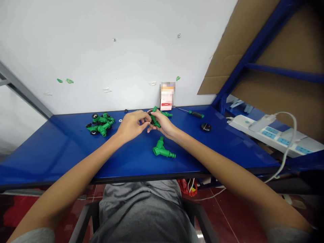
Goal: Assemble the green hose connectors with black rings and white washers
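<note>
Grey T-shirt (141, 206) fills the bottom of the view, with both arms (68, 175) reaching past it to a blue table (63, 150). Between the hands, a green plastic hose fitting (155, 120) sits gripped: the right hand (163, 124) has its fingers curled closely around it, and the left hand (132, 125) presses its fingertips (148, 123) against it. Just toward the camera from the fitting lies a green Y-connector (162, 151). Left of the fitting is a heap of green fittings (100, 124) with black ends; right of it lie a screwdriver (196, 114) and a black disc (206, 127). Farther right, beyond the table's edge, is a power strip (268, 135).
</note>
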The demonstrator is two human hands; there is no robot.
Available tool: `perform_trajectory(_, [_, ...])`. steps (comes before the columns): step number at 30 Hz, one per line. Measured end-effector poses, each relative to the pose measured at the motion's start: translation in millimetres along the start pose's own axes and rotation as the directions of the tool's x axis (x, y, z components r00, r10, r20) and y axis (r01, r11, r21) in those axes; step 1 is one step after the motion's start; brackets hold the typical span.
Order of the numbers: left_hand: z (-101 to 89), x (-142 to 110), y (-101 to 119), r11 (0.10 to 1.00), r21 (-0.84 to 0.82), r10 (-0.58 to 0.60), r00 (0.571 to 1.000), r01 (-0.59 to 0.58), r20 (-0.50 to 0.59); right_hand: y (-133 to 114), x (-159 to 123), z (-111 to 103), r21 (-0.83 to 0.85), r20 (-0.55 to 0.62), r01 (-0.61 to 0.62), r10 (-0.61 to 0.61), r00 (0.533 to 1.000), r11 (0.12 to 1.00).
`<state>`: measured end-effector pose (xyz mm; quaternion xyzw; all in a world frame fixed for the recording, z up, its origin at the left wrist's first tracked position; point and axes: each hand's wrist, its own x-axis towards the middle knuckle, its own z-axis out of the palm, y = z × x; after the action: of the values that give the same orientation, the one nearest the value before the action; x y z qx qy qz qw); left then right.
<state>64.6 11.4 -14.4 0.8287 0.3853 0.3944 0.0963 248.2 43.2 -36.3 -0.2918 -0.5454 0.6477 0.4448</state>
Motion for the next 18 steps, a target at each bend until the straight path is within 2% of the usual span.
perform_trajectory(7, [-2.5, 0.3, 6.8, 0.997, -0.073, -0.033, 0.999, 0.031, -0.034, -0.9, 0.1, 0.0, 0.029, 0.014, 0.021, -0.021, 1.000, 0.999])
perform_trajectory(14, [-2.7, 4.2, 2.9, 0.929, -0.290, -0.221, 0.973, 0.229, 0.059, -2.3, 0.4, 1.6, -0.002, -0.003, 0.050, -0.050, 0.999, 0.999])
perform_trajectory(18, [0.5, 3.7, 1.0, 0.915, -0.315, -0.245, 0.967, 0.253, 0.065, -2.3, 0.8, 1.5, -0.017, -0.007, 0.047, -0.047, 0.999, 0.999])
